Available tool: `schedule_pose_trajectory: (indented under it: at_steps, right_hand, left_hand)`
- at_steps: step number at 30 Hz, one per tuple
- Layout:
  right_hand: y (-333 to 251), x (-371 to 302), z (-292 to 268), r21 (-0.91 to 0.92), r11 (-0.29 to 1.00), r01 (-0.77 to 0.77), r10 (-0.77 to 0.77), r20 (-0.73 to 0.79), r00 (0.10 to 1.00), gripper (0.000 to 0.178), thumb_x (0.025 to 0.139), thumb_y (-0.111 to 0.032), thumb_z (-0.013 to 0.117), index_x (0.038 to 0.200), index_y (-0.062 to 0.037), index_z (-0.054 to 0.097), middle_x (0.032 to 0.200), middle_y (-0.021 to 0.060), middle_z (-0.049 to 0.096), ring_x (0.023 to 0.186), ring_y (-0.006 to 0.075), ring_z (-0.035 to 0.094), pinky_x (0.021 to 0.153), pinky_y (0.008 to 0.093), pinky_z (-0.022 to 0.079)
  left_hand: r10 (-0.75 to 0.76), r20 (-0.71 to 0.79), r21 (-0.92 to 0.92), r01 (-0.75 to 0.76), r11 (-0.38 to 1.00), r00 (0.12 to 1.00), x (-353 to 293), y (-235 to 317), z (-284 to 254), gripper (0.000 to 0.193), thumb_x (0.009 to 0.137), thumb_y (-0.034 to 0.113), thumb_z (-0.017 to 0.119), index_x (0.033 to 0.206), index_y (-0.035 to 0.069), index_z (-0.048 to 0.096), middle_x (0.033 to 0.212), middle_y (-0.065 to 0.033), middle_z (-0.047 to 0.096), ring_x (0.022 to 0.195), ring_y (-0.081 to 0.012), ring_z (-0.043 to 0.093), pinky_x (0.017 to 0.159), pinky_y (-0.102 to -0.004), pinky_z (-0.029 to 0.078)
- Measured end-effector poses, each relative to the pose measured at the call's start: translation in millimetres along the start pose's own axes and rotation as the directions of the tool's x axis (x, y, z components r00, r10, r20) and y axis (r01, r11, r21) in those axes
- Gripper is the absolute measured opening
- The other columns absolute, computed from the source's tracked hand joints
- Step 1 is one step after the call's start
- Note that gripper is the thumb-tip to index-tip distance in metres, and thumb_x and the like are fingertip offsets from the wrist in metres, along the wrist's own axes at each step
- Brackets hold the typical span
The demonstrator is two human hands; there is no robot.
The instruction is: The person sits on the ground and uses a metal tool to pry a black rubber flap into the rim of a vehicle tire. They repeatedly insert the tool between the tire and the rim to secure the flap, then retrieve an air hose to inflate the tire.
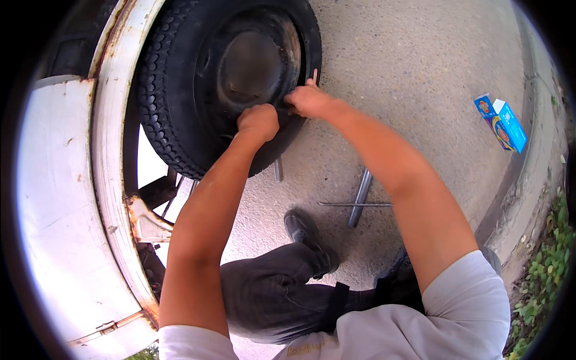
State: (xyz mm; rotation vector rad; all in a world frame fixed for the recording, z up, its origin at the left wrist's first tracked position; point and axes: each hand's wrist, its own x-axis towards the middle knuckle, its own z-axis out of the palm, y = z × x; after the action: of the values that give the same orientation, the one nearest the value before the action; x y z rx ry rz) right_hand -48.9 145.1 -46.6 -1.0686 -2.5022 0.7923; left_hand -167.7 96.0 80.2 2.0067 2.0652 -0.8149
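Observation:
A large black tire [161, 102] with blocky tread stands beside the vehicle, and a dark, worn steel wheel [251, 67] sits within it. A dark gap shows between the wheel's right edge and the tire. My left hand [259, 122] is closed in a fist at the lower part of the wheel; what it grips is hidden. Just to its right, my right hand [308, 99] is closed at the tire's inner edge, and its grip is hidden too. A thin, pale tip sticks up beyond the right hand; I cannot tell whether it is a finger or a tool.
The white, rusty vehicle body [60, 186] rises on the left. On the concrete lie a metal pipe [360, 198] and a thin rod [336, 204] crossing it. Another metal bar [278, 170] shows below the tire. A blue box [509, 127] stands near the kerb [510, 204], with plants [547, 270] beyond.

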Motion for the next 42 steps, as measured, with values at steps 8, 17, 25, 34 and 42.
schedule_pose_trajectory:
  at_steps: [8, 17, 25, 34, 42]
  right_hand:
    - [-9.0, 17.0, -14.9, -0.053, 0.998, -0.045, 0.063, 0.443, 0.894, 0.025, 0.079, -0.020, 0.059, 0.100, -0.0100, 0.068, 0.099, 0.0135, 0.065, 0.109, 0.0285, 0.054, 0.095, 0.0572, 0.026]
    - [-26.3, -12.5, -17.3, 0.187, 0.968, 0.170, -0.213, 0.242, 0.947, 0.029, 0.079, -0.028, 0.063, 0.102, -0.0104, 0.068, 0.095, 0.0121, 0.067, 0.101, 0.0282, 0.059, 0.097, 0.0516, 0.029]
    - [-34.3, -2.7, -8.1, 0.031, 0.995, -0.090, 0.073, 0.363, 0.929, 0.045, 0.091, -0.048, 0.045, 0.102, -0.0107, 0.066, 0.100, 0.0119, 0.066, 0.104, 0.0265, 0.058, 0.092, 0.0444, 0.029]
    - [-36.1, -3.8, -20.5, 0.115, 0.968, -0.222, 0.125, 0.546, 0.828, 0.052, 0.088, -0.046, 0.046, 0.120, -0.0065, 0.059, 0.124, 0.0129, 0.056, 0.122, 0.0302, 0.046, 0.105, 0.0466, 0.018]
    - [9.1, -9.7, -30.1, -0.126, 0.992, -0.029, 0.078, 0.403, 0.912, 0.050, 0.070, -0.034, 0.063, 0.113, -0.0090, 0.064, 0.109, 0.0079, 0.061, 0.121, 0.0225, 0.043, 0.104, 0.0546, 0.021]
  left_hand:
    - [0.149, 0.113, 0.170, -0.167, 0.971, 0.982, -9.7, 11.8, 4.3, 0.020, 0.080, 0.011, 0.055, 0.094, 0.003, 0.068, 0.102, -0.0181, 0.066, 0.097, -0.0341, 0.063, 0.080, -0.0414, 0.051]
    - [0.199, 0.106, 0.189, -0.216, 0.958, 0.974, -5.8, 11.0, 13.6, 0.031, 0.088, 0.032, 0.054, 0.095, 0.004, 0.068, 0.100, -0.0175, 0.066, 0.094, -0.0334, 0.063, 0.082, -0.0418, 0.050]
    - [0.267, -0.055, 0.340, -0.233, 0.911, 0.962, -76.8, 5.7, -50.0, 0.035, 0.078, 0.026, 0.064, 0.105, 0.002, 0.063, 0.101, -0.0165, 0.064, 0.097, -0.0299, 0.060, 0.085, -0.0378, 0.049]
    - [0.480, -0.144, 0.817, -0.170, 0.551, 0.865, -107.0, -28.9, -33.5, 0.071, 0.060, 0.025, 0.078, 0.122, 0.001, 0.053, 0.091, -0.0097, 0.058, 0.091, -0.0215, 0.053, 0.085, -0.0322, 0.039]
    - [0.396, -0.340, 0.631, -0.105, 0.768, 0.853, -64.0, -11.0, 29.2, 0.022, 0.076, 0.014, 0.058, 0.093, 0.001, 0.062, 0.077, -0.0082, 0.064, 0.065, -0.0198, 0.062, 0.063, -0.0321, 0.044]
